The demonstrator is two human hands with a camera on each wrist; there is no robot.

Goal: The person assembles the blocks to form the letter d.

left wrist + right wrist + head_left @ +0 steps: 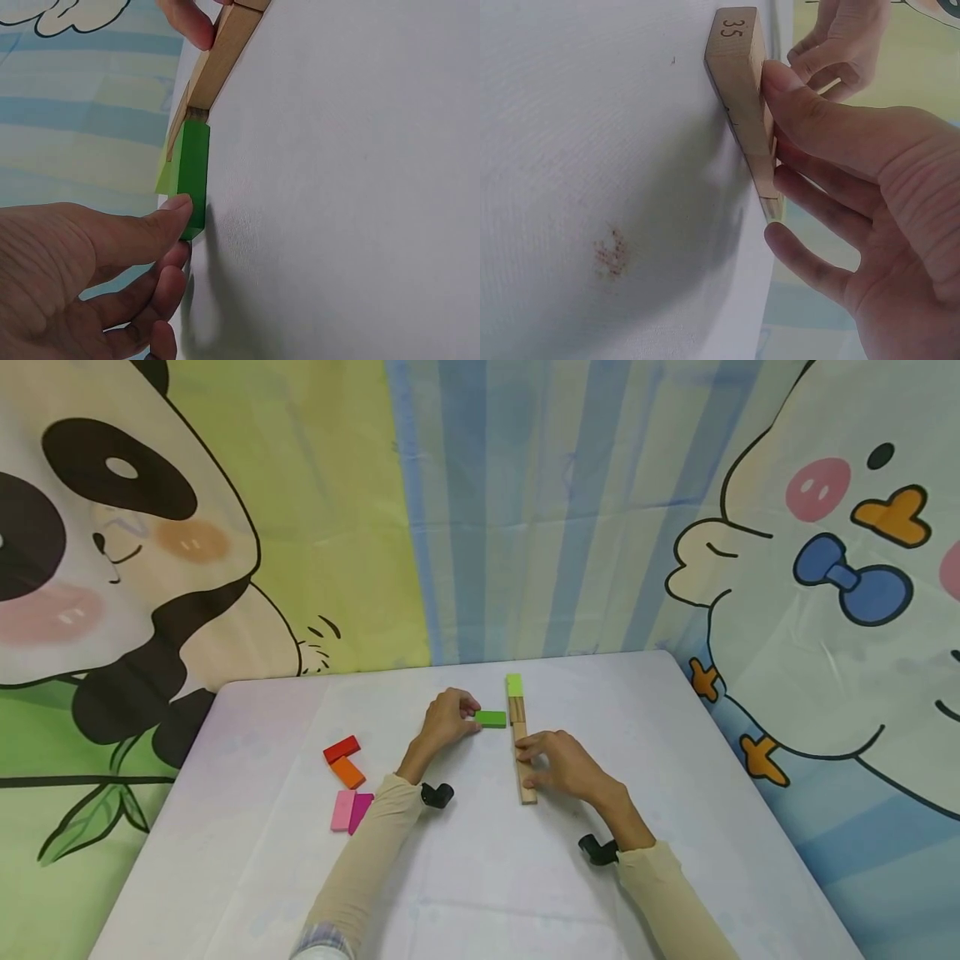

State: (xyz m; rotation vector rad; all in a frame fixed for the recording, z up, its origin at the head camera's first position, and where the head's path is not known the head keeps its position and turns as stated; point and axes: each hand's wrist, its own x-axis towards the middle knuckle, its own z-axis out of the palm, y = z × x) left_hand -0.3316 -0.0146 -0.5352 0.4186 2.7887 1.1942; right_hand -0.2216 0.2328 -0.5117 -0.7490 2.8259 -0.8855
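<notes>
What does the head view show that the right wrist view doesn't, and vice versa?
Only the head view: the red block, orange block, light pink block and magenta block. Only the right wrist view: digits on the end of the wooden row and a reddish mark on the white surface. Both: the wooden row, left grip and right grip.

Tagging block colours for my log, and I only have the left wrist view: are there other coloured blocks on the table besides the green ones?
Observer: Yes, a red block, orange block, pink block and magenta block lie farther left than the left hand.
Reviewer: Is anything printed on the end of the wooden block at the right hand?
Observer: Yes, the right wrist view shows 35 on that wooden block.
</notes>
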